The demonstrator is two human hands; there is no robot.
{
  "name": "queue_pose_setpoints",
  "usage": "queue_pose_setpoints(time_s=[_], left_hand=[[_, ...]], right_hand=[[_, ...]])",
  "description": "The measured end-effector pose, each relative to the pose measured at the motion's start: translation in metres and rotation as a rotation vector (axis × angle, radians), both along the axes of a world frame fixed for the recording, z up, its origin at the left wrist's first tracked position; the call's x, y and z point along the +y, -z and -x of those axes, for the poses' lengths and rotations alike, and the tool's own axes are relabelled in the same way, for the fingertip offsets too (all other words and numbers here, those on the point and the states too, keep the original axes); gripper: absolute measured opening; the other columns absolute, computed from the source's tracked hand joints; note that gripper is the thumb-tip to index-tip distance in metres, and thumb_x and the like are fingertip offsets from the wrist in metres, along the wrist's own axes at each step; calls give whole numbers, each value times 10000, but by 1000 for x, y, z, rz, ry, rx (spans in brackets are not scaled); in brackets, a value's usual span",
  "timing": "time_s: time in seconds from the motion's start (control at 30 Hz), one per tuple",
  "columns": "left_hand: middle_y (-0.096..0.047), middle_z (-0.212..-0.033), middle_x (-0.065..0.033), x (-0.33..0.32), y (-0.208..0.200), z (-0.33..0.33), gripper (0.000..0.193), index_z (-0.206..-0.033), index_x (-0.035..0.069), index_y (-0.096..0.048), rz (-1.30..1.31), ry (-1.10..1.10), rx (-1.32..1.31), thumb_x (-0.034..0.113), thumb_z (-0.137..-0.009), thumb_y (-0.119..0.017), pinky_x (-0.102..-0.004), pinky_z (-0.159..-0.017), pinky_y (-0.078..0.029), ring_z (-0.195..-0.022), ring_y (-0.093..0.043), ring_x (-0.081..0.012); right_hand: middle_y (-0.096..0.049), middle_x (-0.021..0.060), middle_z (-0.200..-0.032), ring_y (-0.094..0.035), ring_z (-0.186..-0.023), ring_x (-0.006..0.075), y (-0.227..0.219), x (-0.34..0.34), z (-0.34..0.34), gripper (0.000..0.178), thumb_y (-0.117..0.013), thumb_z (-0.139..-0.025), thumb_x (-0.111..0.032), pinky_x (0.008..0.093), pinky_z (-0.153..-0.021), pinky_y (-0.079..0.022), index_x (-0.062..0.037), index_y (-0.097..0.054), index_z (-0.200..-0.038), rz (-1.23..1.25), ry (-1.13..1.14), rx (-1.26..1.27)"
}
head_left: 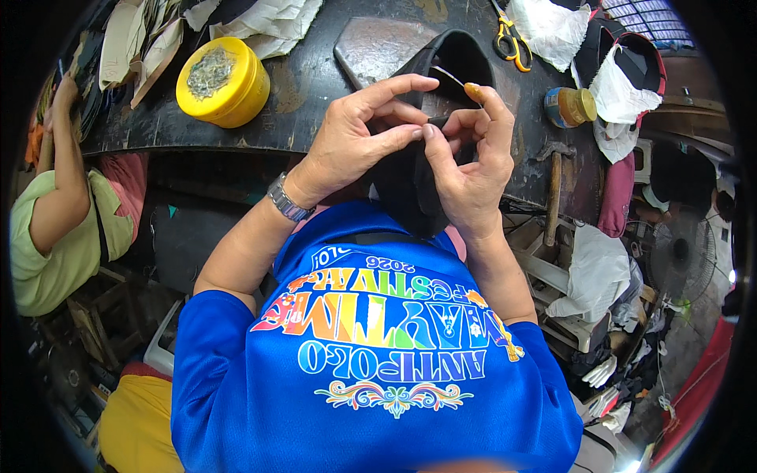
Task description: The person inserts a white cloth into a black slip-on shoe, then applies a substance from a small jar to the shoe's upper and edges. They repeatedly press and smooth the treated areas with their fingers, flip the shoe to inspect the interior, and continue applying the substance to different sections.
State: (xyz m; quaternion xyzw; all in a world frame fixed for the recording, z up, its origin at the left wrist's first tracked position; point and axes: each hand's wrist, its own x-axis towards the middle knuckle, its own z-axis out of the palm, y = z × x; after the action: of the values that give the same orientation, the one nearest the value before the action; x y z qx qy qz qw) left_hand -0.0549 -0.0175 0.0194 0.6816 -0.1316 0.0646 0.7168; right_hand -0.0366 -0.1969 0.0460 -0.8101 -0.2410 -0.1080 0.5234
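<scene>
Between my hands is a black piece shaped like a shoe upper [465, 55], its open end standing up over the table and its lower part hanging toward my lap. My left hand [355, 130] is closed, thumb and fingers pinching the edge of the piece. Close against it, my right hand [477, 150] is closed too, its thumb at the same edge. A yellowish cover [473, 92] sits on a right fingertip, and a thin pale needle-like strip [447, 76] runs from there across the black opening. Exactly what the right fingertips pinch is partly hidden.
On the dark table [307, 87] stand a yellow tub [244, 98] holding small metal bits and a jar [569, 107]. Orange-handled scissors [512, 47], a flat slab [371, 47] and a hammer [555, 189] lie around the work. Another person's arm [67, 189] is at left.
</scene>
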Motion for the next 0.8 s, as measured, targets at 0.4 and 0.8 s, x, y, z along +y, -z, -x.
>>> queue_pose_setpoints(time_s=[0.4,0.8], left_hand=[[-772,-1068,-92,0,-7,-7,482,-1404,108,-608,-118,51,48,87,-936,-723,-307,-919,-576,-1007,-740,-171],[-768,-1090,-126,4,-14,-19,465,-1385,139,-627,-451,34,-120,37,-936,-691,-337,-899,-599,-1014,-755,-226]], right_hand=[[-628,40,-827,-585,-757,62,2,-1,-6,599,-654,-871,94,202,-703,-482,1,-433,-1419,-7,-25,41],[-595,92,-992,-579,-819,201,23,-18,10,811,-866,-709,-23,329,-715,-502,-46,-482,-1423,318,-38,-396]])
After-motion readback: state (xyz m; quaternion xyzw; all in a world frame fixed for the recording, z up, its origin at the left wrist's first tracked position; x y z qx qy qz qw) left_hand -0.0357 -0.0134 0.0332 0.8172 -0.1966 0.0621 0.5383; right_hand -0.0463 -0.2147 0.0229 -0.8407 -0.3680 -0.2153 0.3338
